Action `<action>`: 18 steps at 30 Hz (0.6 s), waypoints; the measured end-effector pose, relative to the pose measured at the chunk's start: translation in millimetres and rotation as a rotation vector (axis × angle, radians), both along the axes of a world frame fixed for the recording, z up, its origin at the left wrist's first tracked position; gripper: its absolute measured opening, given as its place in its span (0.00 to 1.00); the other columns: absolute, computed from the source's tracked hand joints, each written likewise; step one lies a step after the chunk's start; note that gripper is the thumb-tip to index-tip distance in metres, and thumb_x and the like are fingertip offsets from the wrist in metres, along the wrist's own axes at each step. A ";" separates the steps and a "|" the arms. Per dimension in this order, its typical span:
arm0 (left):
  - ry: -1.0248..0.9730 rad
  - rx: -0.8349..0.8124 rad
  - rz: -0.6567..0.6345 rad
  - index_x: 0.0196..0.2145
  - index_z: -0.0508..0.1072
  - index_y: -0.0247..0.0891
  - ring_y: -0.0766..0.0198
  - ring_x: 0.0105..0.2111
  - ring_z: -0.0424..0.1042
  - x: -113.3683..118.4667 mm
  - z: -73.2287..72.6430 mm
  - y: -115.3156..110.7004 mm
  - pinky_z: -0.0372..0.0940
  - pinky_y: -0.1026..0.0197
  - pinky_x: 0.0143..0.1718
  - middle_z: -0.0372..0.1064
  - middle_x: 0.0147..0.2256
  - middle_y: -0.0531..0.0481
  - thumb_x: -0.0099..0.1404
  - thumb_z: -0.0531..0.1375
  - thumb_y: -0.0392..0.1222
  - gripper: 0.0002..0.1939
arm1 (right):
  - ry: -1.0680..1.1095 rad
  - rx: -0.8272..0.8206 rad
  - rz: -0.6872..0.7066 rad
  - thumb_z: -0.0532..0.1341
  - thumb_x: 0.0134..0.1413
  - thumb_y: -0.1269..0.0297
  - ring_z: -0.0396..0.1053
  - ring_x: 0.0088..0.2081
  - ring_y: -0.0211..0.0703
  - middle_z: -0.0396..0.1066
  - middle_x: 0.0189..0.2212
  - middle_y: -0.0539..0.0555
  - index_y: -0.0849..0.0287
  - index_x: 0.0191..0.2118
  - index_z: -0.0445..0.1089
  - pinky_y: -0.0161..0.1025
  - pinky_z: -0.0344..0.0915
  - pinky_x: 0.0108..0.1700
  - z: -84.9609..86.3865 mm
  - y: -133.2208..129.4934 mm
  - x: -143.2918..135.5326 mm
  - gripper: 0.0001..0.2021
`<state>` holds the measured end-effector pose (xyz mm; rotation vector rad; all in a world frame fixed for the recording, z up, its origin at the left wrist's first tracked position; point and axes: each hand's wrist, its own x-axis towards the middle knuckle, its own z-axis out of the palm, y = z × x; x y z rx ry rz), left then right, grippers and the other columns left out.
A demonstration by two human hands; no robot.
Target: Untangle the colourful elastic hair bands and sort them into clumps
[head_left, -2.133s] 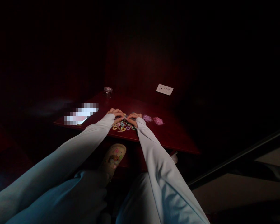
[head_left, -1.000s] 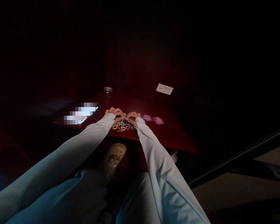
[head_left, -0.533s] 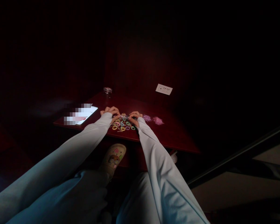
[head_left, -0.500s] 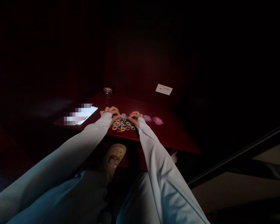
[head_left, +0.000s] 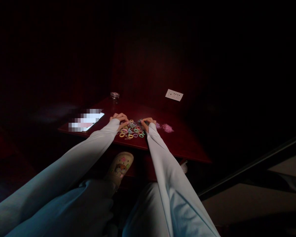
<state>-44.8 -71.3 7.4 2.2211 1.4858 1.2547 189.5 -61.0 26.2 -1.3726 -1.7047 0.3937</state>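
Observation:
A pile of small colourful hair ties (head_left: 130, 136), in yellow, pink, green and purple, lies near the front edge of the dark red table (head_left: 177, 144). My left hand (head_left: 120, 119) is at the pile's left side, its fingers bent and thumb close to the index fingertip; anything between them is too small to make out. On the other side, my right hand (head_left: 147, 122) pinches a small bluish hair tie (head_left: 139, 121) between thumb and finger. To the right of that hand are a purple bunch (head_left: 158, 125) and a pink bunch (head_left: 167, 128) of thin bands.
A lit phone (head_left: 95, 121), partly blurred out, lies at the table's left. A clear lidded jar (head_left: 114, 96) stands at the back, and a white socket plate (head_left: 174, 95) is on the wall. Below the table edge shows a beige clog (head_left: 120, 164) with charms.
My right hand has shifted slightly right, with a bluish hair tie now showing at its fingertips. The gap between my hands has widened a little, uncovering more of the pile.

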 end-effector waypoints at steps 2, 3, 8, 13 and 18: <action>0.001 -0.004 0.002 0.35 0.81 0.48 0.50 0.50 0.64 -0.2 -2.3 4.2 0.53 0.47 0.51 0.77 0.46 0.52 0.67 0.65 0.53 0.09 | 0.022 0.028 -0.081 0.67 0.60 0.53 0.59 0.55 0.55 0.74 0.45 0.55 0.53 0.33 0.79 0.54 0.51 0.63 -0.1 3.7 4.9 0.10; -0.001 -0.006 0.003 0.35 0.81 0.49 0.50 0.50 0.64 -0.1 -2.8 5.2 0.53 0.47 0.51 0.77 0.47 0.52 0.67 0.65 0.52 0.08 | 0.027 0.030 -0.117 0.67 0.60 0.52 0.58 0.55 0.57 0.74 0.45 0.56 0.52 0.33 0.79 0.56 0.49 0.63 -0.1 5.5 6.9 0.11; -0.021 -0.005 0.010 0.33 0.81 0.47 0.51 0.49 0.64 1.7 1.0 -1.5 0.54 0.47 0.51 0.78 0.47 0.53 0.69 0.62 0.50 0.10 | -0.044 -0.018 -0.239 0.67 0.59 0.52 0.56 0.56 0.60 0.73 0.48 0.59 0.53 0.32 0.79 0.57 0.50 0.61 -1.0 15.9 11.2 0.11; -0.031 0.014 0.000 0.32 0.80 0.46 0.52 0.49 0.65 3.5 5.1 -10.0 0.54 0.46 0.52 0.78 0.46 0.53 0.71 0.59 0.49 0.12 | -0.058 0.045 -0.228 0.69 0.57 0.53 0.58 0.55 0.58 0.72 0.42 0.59 0.54 0.29 0.77 0.55 0.54 0.59 -6.2 27.1 14.4 0.12; -0.033 -0.029 0.011 0.31 0.80 0.46 0.50 0.51 0.64 0.8 1.8 -0.9 0.53 0.46 0.52 0.78 0.46 0.53 0.70 0.62 0.51 0.12 | -0.079 0.031 -0.246 0.68 0.58 0.52 0.59 0.55 0.60 0.73 0.44 0.60 0.53 0.30 0.78 0.56 0.55 0.58 -7.9 27.4 15.8 0.12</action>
